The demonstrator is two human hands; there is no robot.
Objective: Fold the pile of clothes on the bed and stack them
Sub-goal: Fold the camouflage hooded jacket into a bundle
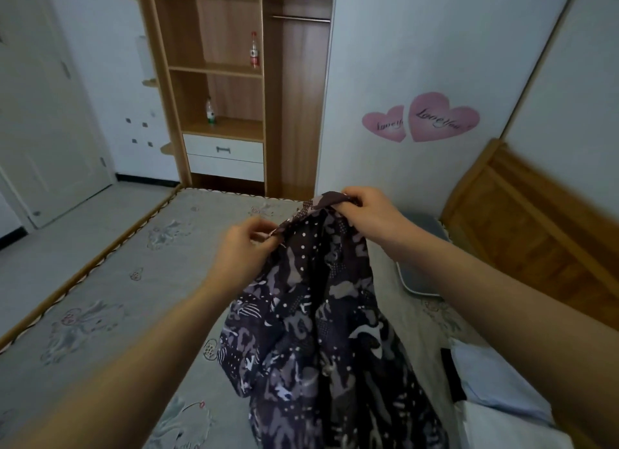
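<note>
Both hands [248, 244] [365, 210] pinching garment [318, 314] top edge, fingers clamped on fabric; should be spreading it taut before laying on bed [100, 297].

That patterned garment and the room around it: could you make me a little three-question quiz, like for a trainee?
1. True or false: both hands hold the dark patterned garment by its top edge.
2. How many bottles stand on the wooden shelves?
3. The wall stickers are: A) stars B) pink hearts C) flowers

Key: 1 true, with the left hand and the right hand pinching it; 2 two; 3 B.
</note>
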